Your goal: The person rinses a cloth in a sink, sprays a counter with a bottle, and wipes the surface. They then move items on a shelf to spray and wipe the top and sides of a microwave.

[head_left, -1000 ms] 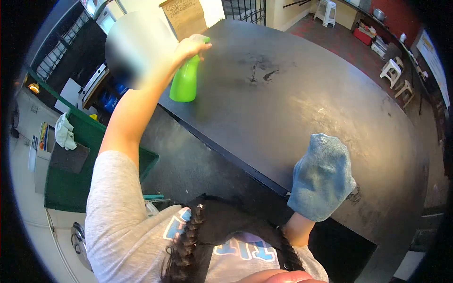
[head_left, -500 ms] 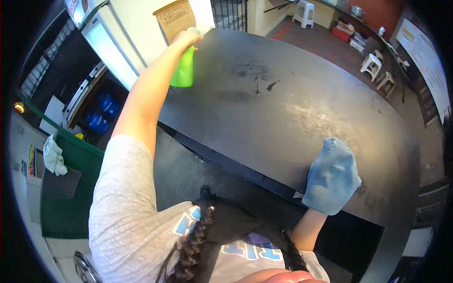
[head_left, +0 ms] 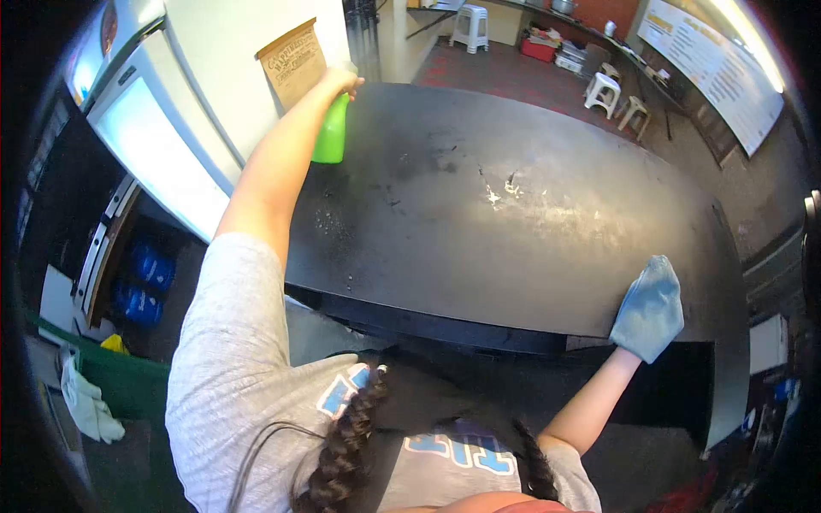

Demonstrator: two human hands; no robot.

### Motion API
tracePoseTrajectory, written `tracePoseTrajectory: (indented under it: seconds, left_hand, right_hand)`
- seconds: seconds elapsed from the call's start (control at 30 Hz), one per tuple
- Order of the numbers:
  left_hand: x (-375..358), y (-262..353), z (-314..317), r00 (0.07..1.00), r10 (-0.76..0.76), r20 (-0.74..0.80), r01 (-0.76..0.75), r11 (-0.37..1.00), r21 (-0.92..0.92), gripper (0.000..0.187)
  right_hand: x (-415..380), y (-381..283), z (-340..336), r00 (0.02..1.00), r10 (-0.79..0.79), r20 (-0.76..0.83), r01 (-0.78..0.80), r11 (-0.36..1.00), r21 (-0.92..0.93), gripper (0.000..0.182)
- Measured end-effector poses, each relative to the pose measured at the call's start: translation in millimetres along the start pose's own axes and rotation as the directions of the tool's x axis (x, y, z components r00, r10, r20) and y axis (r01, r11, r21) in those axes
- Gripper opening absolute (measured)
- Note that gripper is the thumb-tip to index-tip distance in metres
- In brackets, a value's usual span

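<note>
At the far left end of the dark tabletop (head_left: 428, 248), my left hand (head_left: 340, 79) is closed around the top of a green spray bottle (head_left: 331, 132). The bottle is upright, close to the table surface. A blue cloth (head_left: 650, 312) covers my right hand like a mitt, so its fingers are hidden. That cloth is at the table's near right edge. Small droplets (head_left: 332, 224) dot the surface below the bottle, and pale shiny marks (head_left: 503, 192) show near the middle.
A white fridge with a lit door (head_left: 162, 137) stands left of the table, with a brown paper sign (head_left: 295, 64) behind the bottle. Blue water containers (head_left: 141, 303) sit on the lower left. White stools (head_left: 602, 92) and a red box (head_left: 539, 47) are on the far floor.
My right hand has moved to the right with the blue cloth. My left hand still holds the spray bottle at the far left end. Droplets now show below it, and the view has turned.
</note>
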State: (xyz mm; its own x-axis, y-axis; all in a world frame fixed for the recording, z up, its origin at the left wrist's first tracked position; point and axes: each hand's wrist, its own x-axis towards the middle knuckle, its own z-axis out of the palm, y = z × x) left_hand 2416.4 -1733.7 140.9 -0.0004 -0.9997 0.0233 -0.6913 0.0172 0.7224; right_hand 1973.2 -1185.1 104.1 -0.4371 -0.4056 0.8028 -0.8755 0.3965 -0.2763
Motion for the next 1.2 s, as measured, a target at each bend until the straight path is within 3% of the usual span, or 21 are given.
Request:
tracePoseTrajectory:
  seconds: [0.03, 0.1, 0.13, 0.17, 0.23, 0.3, 0.37, 0.43, 0.5, 0.53, 0.57, 0.6, 0.7, 0.77, 0.83, 0.87, 0.93, 0.97, 1.07, 1.2]
  left_hand:
    - [6.1, 3.7, 2.3, 0.999, 0.038, 0.028, -0.040, 0.998, 0.054, 0.026]
    - [20.0, 3.9, 11.6, 0.994, 0.084, 0.075, -0.091, 0.991, 0.100, 0.025]
    - [26.8, 3.7, 15.9, 0.998, 0.051, 0.037, -0.051, 0.999, 0.005, 0.024]
    - [34.3, 5.6, 20.3, 1.000, 0.013, 0.001, -0.013, 0.996, -0.090, 0.022]
    - [28.3, 18.4, 29.4, 0.994, 0.076, 0.075, -0.066, 0.990, -0.123, 0.022]
    - [-0.5, 45.1, 33.4, 0.965, 0.123, 0.231, -0.090, 0.985, -0.150, 0.037]
    - [4.8, 56.5, 53.7, 0.937, 0.116, 0.328, -0.074, 0.988, -0.139, 0.040]
    - [-2.2, 69.2, 73.7, 0.900, 0.233, 0.368, -0.127, 0.949, -0.290, 0.033]
    - [-20.5, 90.3, 86.7, 0.926, 0.239, 0.293, -0.174, 0.957, -0.231, 0.029]
    - [-29.7, 101.5, 90.6, 0.925, 0.247, 0.288, -0.245, 0.969, -0.042, 0.027]
    - [-31.5, 107.7, 96.4, 0.924, 0.256, 0.285, -0.306, 0.940, 0.148, 0.027]
    - [-40.4, 106.3, 109.0, 0.939, 0.268, 0.214, -0.275, 0.961, 0.005, 0.032]
    - [-63.3, 122.1, 123.6, 0.940, 0.284, 0.188, -0.276, 0.959, -0.065, 0.032]
    - [-36.6, 121.7, 150.3, 0.917, 0.308, 0.252, -0.309, 0.950, -0.037, 0.029]
    - [-39.4, 124.5, 165.8, 0.849, 0.376, 0.371, -0.301, 0.921, -0.246, 0.027]
    - [-64.3, 134.0, 163.7, 0.849, 0.374, 0.372, -0.298, 0.922, -0.247, 0.027]
    - [-115.2, 156.7, 162.3, 0.851, 0.313, 0.422, -0.173, 0.926, -0.337, 0.026]
    - [-126.0, 162.6, 167.3, 0.854, 0.308, 0.420, -0.167, 0.926, -0.339, 0.026]
    - [-158.0, 179.8, 170.3, 0.803, 0.423, 0.419, -0.448, 0.893, -0.042, 0.028]
    - [-199.5, 189.0, 156.4, 0.829, 0.438, 0.347, -0.452, 0.891, -0.046, 0.026]
  right_hand:
    - [-3.4, 10.0, 4.9, 1.000, 0.011, -0.004, -0.011, 1.000, -0.019, 0.024]
    - [-7.5, 28.5, 11.3, 0.998, -0.070, -0.007, 0.070, 0.985, 0.160, 0.024]
    - [-3.0, 11.5, 1.7, 0.998, -0.050, 0.045, 0.054, 0.995, -0.084, 0.024]
    - [-2.7, 9.8, 2.9, 0.998, -0.042, 0.039, 0.045, 0.994, -0.099, 0.024]
    - [-7.5, 17.3, 9.7, 0.997, 0.056, 0.048, -0.067, 0.960, 0.271, 0.024]
    - [-5.7, 16.1, 6.4, 0.999, -0.014, 0.034, 0.006, 0.978, 0.209, 0.025]
    - [0.8, -3.3, -5.3, 0.988, -0.155, 0.002, 0.154, 0.986, -0.068, 0.025]
    - [-2.6, 26.2, 7.5, 0.997, -0.070, 0.040, 0.069, 0.998, 0.009, 0.025]
    - [-0.6, 18.1, 1.0, 0.988, -0.133, 0.083, 0.142, 0.983, -0.120, 0.023]
    - [0.7, 13.4, -4.4, 0.988, -0.132, 0.081, 0.141, 0.983, -0.122, 0.023]
    - [5.6, 6.5, -9.8, 0.980, -0.120, 0.160, 0.164, 0.941, -0.296, 0.022]
    - [8.6, 4.7, -14.1, 0.968, -0.094, 0.234, 0.196, 0.867, -0.458, 0.022]
    - [11.0, 10.2, -18.1, 0.970, -0.162, 0.181, 0.224, 0.887, -0.404, 0.021]
    - [9.1, 15.4, -17.8, 0.968, -0.194, 0.160, 0.245, 0.865, -0.438, 0.019]
    - [4.6, 20.5, -16.6, 0.992, -0.108, 0.059, 0.108, 0.994, -0.004, 0.017]
    - [3.1, 35.4, -9.5, 0.992, -0.108, 0.061, 0.108, 0.994, -0.005, 0.017]
    - [2.3, 69.6, 5.5, 0.933, -0.343, 0.110, 0.354, 0.929, -0.104, 0.026]
    - [5.5, 65.1, -0.9, 0.931, -0.344, 0.124, 0.359, 0.925, -0.125, 0.025]
    - [9.2, 42.9, -22.1, 0.961, -0.239, 0.139, 0.260, 0.953, -0.155, 0.022]
    - [12.7, 38.8, -32.7, 0.958, -0.230, 0.170, 0.259, 0.950, -0.174, 0.018]
